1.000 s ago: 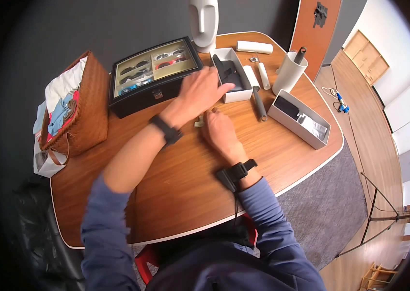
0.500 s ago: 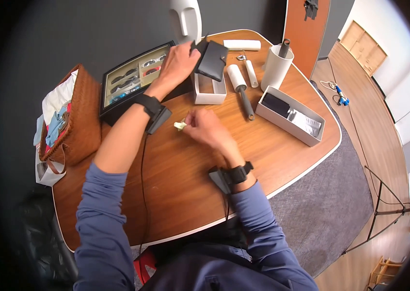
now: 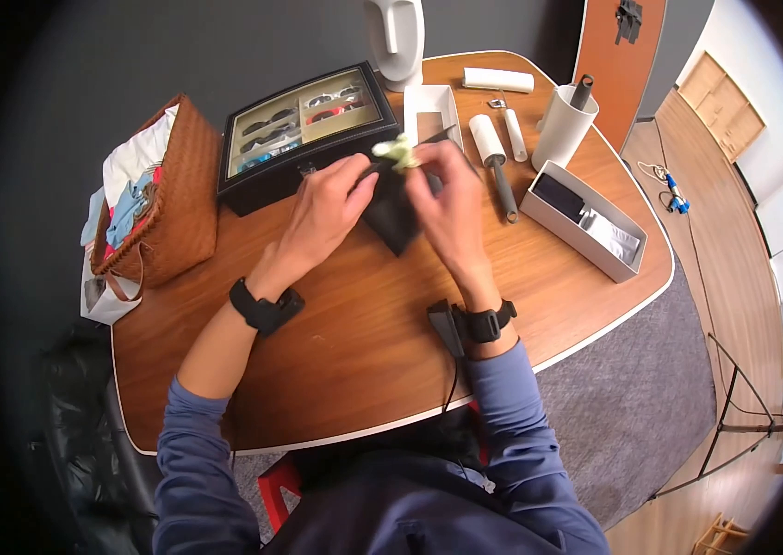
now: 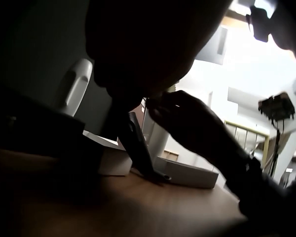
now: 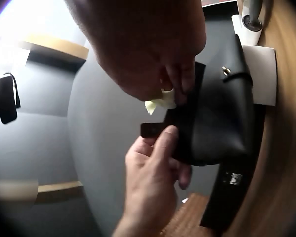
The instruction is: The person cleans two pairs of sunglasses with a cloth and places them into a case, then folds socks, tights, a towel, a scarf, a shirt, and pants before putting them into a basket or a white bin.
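Observation:
In front of me my left hand (image 3: 317,208) holds a black leather-like pouch (image 3: 391,220) by its flap end, thumb on top. A small snap button (image 5: 226,71) shows on the pouch in the right wrist view. My right hand (image 3: 454,208) is at the pouch's upper end and pinches a small, crumpled, pale yellow-green piece (image 3: 393,151); its material is unclear. The piece sits right by the flap, between the two hands. Behind the hands stands an open white box (image 3: 428,95). The left wrist view is dark, with both hands in silhouette.
Left of the hands stand a glasses display case (image 3: 308,153) and a woven basket (image 3: 183,208) of clothes. To the right are a lint roller (image 3: 488,141), a white cylinder holder (image 3: 563,132) and a long white box (image 3: 586,242). A white head sculpture (image 3: 398,46) stands behind.
My left hand has lifted the black pouch out of the white box and brought it nearer. My right hand has picked the pale piece off the table and raised it to the pouch.

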{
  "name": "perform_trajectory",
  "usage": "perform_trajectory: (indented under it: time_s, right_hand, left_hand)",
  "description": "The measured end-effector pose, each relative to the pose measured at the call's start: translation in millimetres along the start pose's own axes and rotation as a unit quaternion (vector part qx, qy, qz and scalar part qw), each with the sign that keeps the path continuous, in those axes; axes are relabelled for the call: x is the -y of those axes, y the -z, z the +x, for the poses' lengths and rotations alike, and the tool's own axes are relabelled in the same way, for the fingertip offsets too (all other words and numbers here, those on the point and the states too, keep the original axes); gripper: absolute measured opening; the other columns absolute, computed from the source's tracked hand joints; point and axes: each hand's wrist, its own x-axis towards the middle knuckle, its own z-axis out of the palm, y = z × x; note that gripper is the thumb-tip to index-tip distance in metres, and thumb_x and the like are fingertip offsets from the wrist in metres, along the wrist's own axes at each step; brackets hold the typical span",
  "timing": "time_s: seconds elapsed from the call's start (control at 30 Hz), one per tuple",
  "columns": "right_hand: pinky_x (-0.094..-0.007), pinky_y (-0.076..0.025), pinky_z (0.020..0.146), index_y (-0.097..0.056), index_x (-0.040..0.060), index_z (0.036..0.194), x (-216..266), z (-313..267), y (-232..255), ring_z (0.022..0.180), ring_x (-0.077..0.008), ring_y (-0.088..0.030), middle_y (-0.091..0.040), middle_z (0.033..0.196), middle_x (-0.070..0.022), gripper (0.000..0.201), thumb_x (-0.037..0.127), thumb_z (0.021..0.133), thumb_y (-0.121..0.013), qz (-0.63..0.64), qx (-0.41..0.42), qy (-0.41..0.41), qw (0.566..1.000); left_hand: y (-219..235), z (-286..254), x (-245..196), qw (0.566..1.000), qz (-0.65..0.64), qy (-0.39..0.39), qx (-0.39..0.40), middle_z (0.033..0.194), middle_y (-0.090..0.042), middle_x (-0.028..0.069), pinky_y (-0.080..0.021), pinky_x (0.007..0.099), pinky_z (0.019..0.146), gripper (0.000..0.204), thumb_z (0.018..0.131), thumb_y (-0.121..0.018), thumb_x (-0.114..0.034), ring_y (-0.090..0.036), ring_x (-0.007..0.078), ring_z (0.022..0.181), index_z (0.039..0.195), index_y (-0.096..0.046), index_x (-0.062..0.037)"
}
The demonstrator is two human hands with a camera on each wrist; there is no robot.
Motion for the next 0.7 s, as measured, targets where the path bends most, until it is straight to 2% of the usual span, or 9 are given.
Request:
perform_trajectory:
  time_s: [0.07,0.1,0.2,0.33,0.37,0.47,0.57,0.67,0.7]
  right_hand:
    - [-0.0423,-0.052,0.082,-0.058,0.0028,0.103,-8.5,-5.1,-6.7,0.093,-0.0365,-0.065,-0.066,0.096,-0.0146,0.018,-0.001,0.088,-0.067,-0.057,0.04,0.067,0.995]
    - [-0.0455,-0.048,0.085,-0.056,0.0037,0.101,-2.6,-5.1,-6.1,0.095,-0.0403,-0.059,-0.064,0.097,-0.0147,0.019,0.0,0.086,-0.066,-0.078,0.055,0.082,0.992]
    - [-0.0437,-0.046,0.081,-0.055,0.0036,0.102,9.3,-8.1,-2.8,0.091,-0.0382,-0.06,-0.064,0.098,-0.0145,0.02,0.0,0.085,-0.065,-0.206,0.135,0.081,0.966]
    - [-0.042,-0.042,0.083,-0.063,0.0059,0.092,19.7,-11.0,-4.2,0.089,-0.0339,-0.061,-0.066,0.087,-0.014,0.017,0.012,0.079,-0.072,-0.333,0.226,0.054,0.914]
    - [-0.0418,-0.042,0.084,-0.067,0.0067,0.088,14.5,-14.7,-5.4,0.089,-0.0307,-0.063,-0.067,0.084,-0.0127,0.017,0.017,0.076,-0.074,-0.393,0.22,0.072,0.89]
    - [-0.0422,-0.043,0.086,-0.069,0.005,0.09,7.5,-21.4,-11.6,0.093,-0.0282,-0.063,-0.067,0.086,-0.0116,0.013,0.015,0.081,-0.07,-0.446,0.216,0.077,0.865]
    - [-0.0431,-0.043,0.09,-0.072,0.0048,0.092,12.9,-13.0,-12.6,0.097,-0.027,-0.062,-0.066,0.085,-0.0107,0.012,0.011,0.085,-0.065,-0.309,0.098,0.111,0.939]
    - [-0.0425,-0.043,0.093,-0.071,0.0064,0.109,18.2,-9.8,-1.4,0.1,-0.0274,-0.06,-0.066,0.09,-0.0099,0.025,0.006,0.086,-0.06,-0.215,0.278,0.118,0.929]
    - [-0.0448,-0.043,0.1,-0.066,0.0088,0.125,11.0,-10.3,-6.7,0.105,-0.0312,-0.06,-0.066,0.108,-0.0132,0.043,0.002,0.083,-0.061,-0.2,0.288,0.133,0.927]
  left_hand:
    - [2.8,-12.1,-5.0,0.97,-0.174,0.165,0.034,0.076,-0.06,0.0092,-0.044,0.0341,0.047,0.011,0.1,-0.063,-0.006,-0.061,0.0186,0.052,0.097,-0.057,0.002]
    - [1.9,-18.1,-4.8,0.965,-0.207,0.162,0.002,0.071,-0.056,0.0035,-0.039,0.0273,0.043,0.011,0.103,-0.061,-0.007,-0.054,0.0087,0.048,0.1,-0.058,0.0029]
    - [10.0,-30.6,-5.9,0.959,-0.214,0.186,-0.026,0.067,-0.055,0.0029,-0.04,0.0268,0.043,0.012,0.103,-0.06,-0.007,-0.055,0.0094,0.049,0.098,-0.058,0.0035]
    - [22.8,-37.3,-9.1,0.958,-0.155,0.209,-0.122,0.067,-0.055,0.0016,-0.039,0.0248,0.043,0.012,0.102,-0.061,-0.006,-0.052,0.0067,0.048,0.096,-0.058,0.0037]
    - [23.9,-40.4,-4.9,0.964,-0.129,0.191,-0.131,0.067,-0.055,0.001,-0.039,0.0245,0.042,0.011,0.102,-0.061,-0.006,-0.051,0.0057,0.049,0.097,-0.058,0.0031]
    - [24.4,-45.5,-4.0,0.964,-0.163,0.185,-0.097,0.067,-0.055,0.0008,-0.039,0.0243,0.042,0.01,0.102,-0.061,-0.006,-0.05,0.0055,0.049,0.098,-0.059,0.0027]
    - [25.3,-51.0,0.6,0.951,-0.194,0.22,-0.098,0.071,-0.056,-0.0011,-0.038,0.024,0.042,0.011,0.103,-0.061,-0.009,-0.05,0.0038,0.052,0.1,-0.06,0.0024]
    - [26.4,-49.1,4.4,0.93,-0.239,0.246,-0.128,0.073,-0.056,-0.0024,-0.039,0.0239,0.043,0.012,0.103,-0.061,-0.01,-0.051,0.0024,0.057,0.101,-0.059,0.0014]
    - [27.0,-49.6,6.3,0.923,-0.255,0.256,-0.137,0.073,-0.055,-0.0029,-0.039,0.0238,0.044,0.012,0.103,-0.061,-0.011,-0.051,0.002,0.058,0.101,-0.059,0.001]
